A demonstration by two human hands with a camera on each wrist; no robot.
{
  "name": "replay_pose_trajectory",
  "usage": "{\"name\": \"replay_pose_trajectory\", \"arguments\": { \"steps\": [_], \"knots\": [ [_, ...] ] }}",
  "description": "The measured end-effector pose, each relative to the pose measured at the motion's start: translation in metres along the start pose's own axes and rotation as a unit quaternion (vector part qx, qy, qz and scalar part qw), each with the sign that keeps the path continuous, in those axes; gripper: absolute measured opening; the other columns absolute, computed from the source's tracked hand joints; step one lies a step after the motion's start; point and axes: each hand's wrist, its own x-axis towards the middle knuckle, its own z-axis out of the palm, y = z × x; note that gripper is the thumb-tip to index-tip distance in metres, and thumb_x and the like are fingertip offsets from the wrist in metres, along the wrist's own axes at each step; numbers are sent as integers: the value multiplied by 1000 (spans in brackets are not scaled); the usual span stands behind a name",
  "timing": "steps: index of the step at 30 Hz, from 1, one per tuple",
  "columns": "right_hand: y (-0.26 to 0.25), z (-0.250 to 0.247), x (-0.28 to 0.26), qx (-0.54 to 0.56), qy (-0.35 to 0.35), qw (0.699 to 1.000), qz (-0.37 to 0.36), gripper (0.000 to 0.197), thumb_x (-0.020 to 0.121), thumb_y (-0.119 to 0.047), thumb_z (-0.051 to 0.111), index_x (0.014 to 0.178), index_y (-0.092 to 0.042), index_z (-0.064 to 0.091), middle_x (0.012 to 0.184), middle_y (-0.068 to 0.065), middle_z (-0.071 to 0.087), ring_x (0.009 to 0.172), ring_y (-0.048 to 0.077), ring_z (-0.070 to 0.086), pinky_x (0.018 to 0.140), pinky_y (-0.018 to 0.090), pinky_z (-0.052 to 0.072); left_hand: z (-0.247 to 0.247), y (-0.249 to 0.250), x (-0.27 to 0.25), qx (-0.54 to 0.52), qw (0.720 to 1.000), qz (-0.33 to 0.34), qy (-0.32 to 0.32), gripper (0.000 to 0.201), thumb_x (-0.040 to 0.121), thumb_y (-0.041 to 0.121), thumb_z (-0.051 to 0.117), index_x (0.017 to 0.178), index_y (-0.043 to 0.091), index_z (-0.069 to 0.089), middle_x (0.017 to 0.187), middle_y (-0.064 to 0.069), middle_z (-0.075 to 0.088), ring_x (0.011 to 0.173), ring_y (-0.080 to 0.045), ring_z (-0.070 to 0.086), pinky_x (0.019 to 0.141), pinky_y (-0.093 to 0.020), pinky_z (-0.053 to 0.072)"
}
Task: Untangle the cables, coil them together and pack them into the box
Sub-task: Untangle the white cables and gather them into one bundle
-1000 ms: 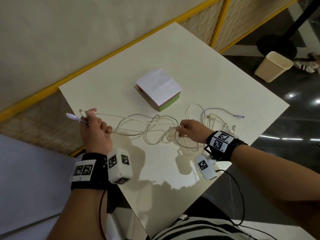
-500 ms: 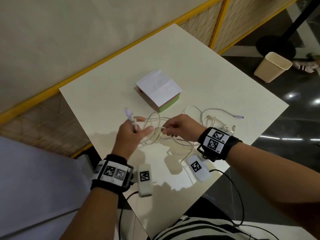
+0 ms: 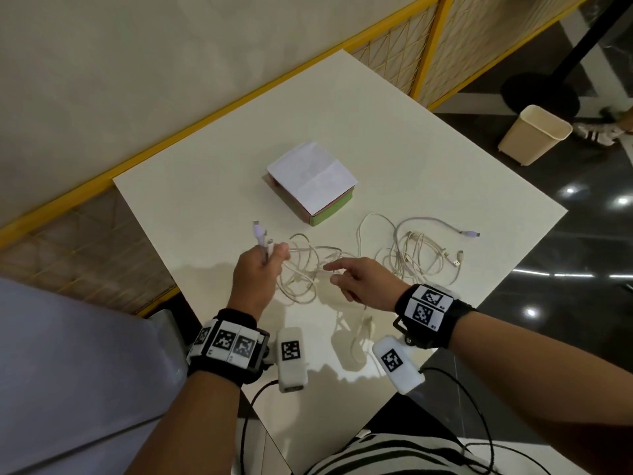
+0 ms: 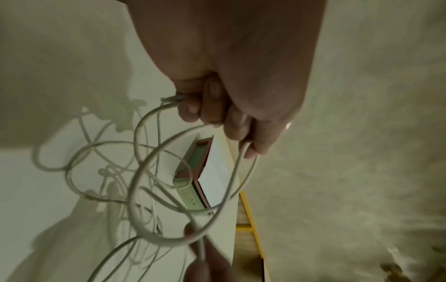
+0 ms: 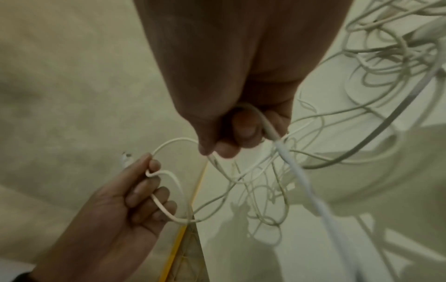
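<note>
I have the left hand [image 3: 255, 274] curled round the plug ends of the white cables [image 3: 310, 269], with the connectors [image 3: 260, 231] poking up above my fist; in the left wrist view two loops hang from those fingers [image 4: 193, 108]. The right hand [image 3: 359, 281] looks splayed from the head view, fingers half extended over the tangle, yet the right wrist view shows its fingers [image 5: 243, 127] hooked round one thicker white strand, so I take it as holding that strand loosely.

The cables lie in two heaps on the bench [image 3: 376, 138]: one under and between my hands toward the near edge, the other [image 3: 418, 255] toward the right corner with a free plug [image 3: 471, 233] trailing out. The box [image 3: 318, 197], green-sided with a pink rim and a creased white sheet over its top, sits near the middle of the bench, just beyond the cables and not touching them.

These are thin, round, smooth-jacketed leads, light and floppy; I judge they will slide through a slack grip and spring back out of a coil. The loops cross each other many times, so pulling hard would likely tighten a knot. I would hold at the stiffer moulded plugs and feed strand through the fingers, easing each crossing open. The bench top is glossy, so nothing will drag.
</note>
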Motion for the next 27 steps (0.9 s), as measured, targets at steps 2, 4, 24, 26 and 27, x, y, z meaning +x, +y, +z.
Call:
{"name": "replay_pose_trajectory", "arguments": {
  "steps": [2, 4, 24, 26, 27],
  "knots": [
    [11, -2, -3, -40, 2, 999, 12, 22, 97, -29, 47, 103, -15, 63, 63, -4, 54, 51, 0, 48, 57, 16, 38, -9, -3, 4, -86, 994, -29, 60, 29, 95, 28, 51, 70, 20, 63, 58, 1, 48, 50, -10, 42, 54, -27, 35],
    [33, -9, -8, -101, -3, 993, 54, 25, 98, -29, 44, 98, -12, 63, 77, -3, 56, 71, 10, 51, 65, 23, 35, -24, -3, 10, -163, 978, -51, 119, 28, 96, 24, 50, 70, 19, 59, 56, 3, 42, 43, -2, 38, 44, -20, 32],
    [4, 29, 38, -327, 76, 942, -9, 54, 87, -38, 55, 133, -14, 39, 128, 11, 49, 117, 32, 47, 97, 43, 38, -55, -13, 4, -279, 958, -8, 66, 28, 99, 18, 46, 74, 12, 59, 43, 15, 30, 42, -4, 25, 42, -16, 26],
    [8, 34, 52, -354, 70, 930, 72, 60, 88, -43, 53, 137, -15, 34, 136, 10, 43, 126, 32, 40, 104, 46, 31, -56, -12, 1, -284, 957, -9, 64, 28, 99, 17, 46, 74, 11, 58, 42, 15, 30, 41, -3, 25, 42, -16, 25],
    [11, 35, 58, -365, 56, 924, 96, 52, 90, -41, 50, 132, -14, 39, 134, 10, 46, 126, 32, 41, 105, 46, 29, -58, -12, 0, -284, 957, -11, 67, 28, 99, 16, 46, 74, 10, 58, 42, 15, 30, 41, -3, 25, 42, -16, 24]
  ]
}}
